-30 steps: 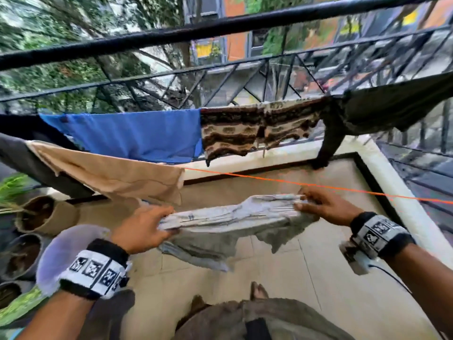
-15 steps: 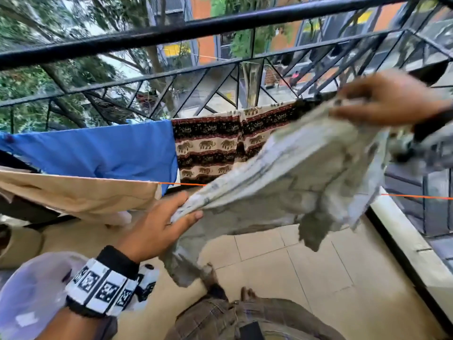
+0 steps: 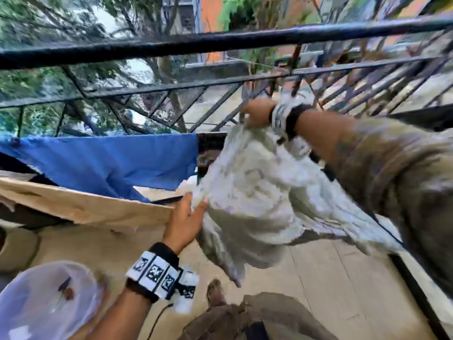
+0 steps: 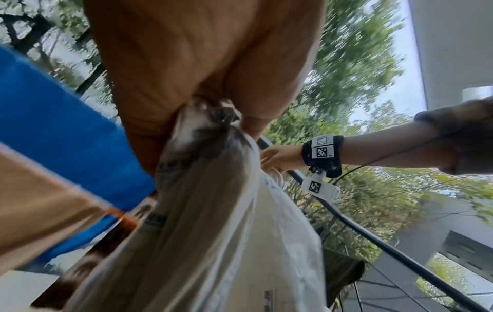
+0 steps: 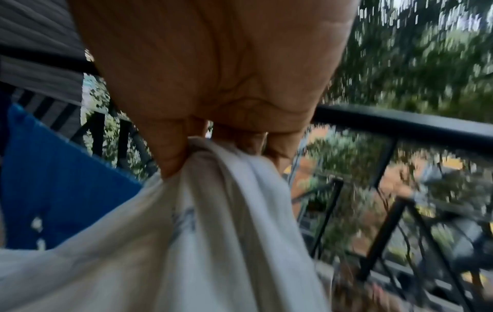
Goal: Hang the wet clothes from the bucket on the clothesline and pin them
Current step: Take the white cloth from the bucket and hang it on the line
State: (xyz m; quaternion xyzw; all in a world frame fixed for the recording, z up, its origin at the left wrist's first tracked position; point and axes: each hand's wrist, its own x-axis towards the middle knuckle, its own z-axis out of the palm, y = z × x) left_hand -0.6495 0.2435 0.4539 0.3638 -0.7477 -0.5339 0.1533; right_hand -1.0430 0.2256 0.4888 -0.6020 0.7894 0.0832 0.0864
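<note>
Two garments, a blue cloth (image 3: 105, 163) and a tan cloth (image 3: 81, 204), already hang left of your left hand (image 3: 185, 224), while the pale wet garment (image 3: 252, 192), pinched in both it and your raised right hand (image 3: 256, 114), remains unhung and unpinned.

A tiled balcony floor (image 3: 326, 285) bears a pale bucket (image 3: 36, 303).

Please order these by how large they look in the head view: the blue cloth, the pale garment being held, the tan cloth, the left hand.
1. Pale garment, though it is nearest the camera, so its true size is unsure.
2. Blue cloth and tan cloth look about alike; both are partly cut off.
3. Left hand, clearly smallest.
</note>
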